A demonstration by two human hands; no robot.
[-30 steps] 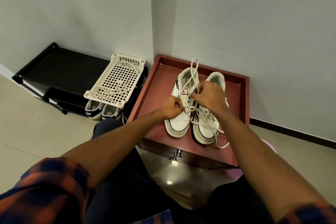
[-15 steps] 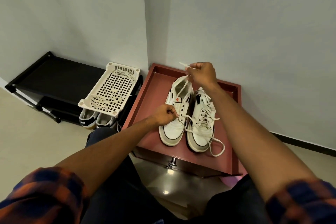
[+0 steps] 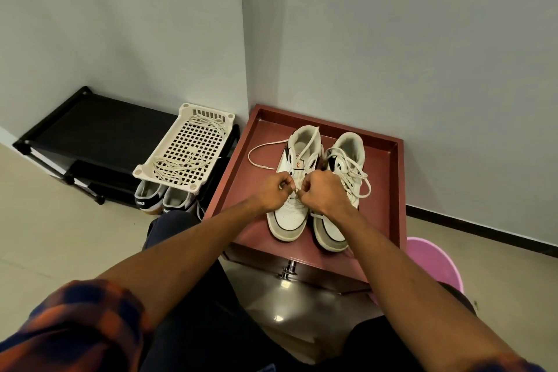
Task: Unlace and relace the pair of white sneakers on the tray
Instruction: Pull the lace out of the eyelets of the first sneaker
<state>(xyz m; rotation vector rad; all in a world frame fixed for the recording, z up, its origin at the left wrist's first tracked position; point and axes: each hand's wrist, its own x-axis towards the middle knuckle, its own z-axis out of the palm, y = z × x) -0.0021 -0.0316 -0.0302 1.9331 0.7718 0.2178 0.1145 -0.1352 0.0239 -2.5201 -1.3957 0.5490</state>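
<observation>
On a red tray (image 3: 241, 172) in the corner of the room, a pair of white sneakers side by side, toes toward the camera. Over the middle of the left sneaker (image 3: 288, 216), both hands close together, almost touching, knuckles up. Left hand (image 3: 276, 192) curled tight, thumb and forefinger pinching the lace (image 3: 251, 151) at the eyelets. Right hand (image 3: 321, 194) curled the same way, pinching that lace from the other side, the exact hold hidden behind the knuckles. One loose end of the lace looped out across the tray floor to the left, another strand up over the heel collar. Right sneaker (image 3: 347, 157) laced to the top, ends slack over its side, toe half hidden by the right forearm. Just beside the tray, a white basket (image 3: 184, 142) with more laces in it, on top of a black shoe rack (image 3: 90, 130); a second pair of shoes (image 3: 154, 198) under it. A pink round thing (image 3: 434, 260) on the floor by the tray's near right corner.
</observation>
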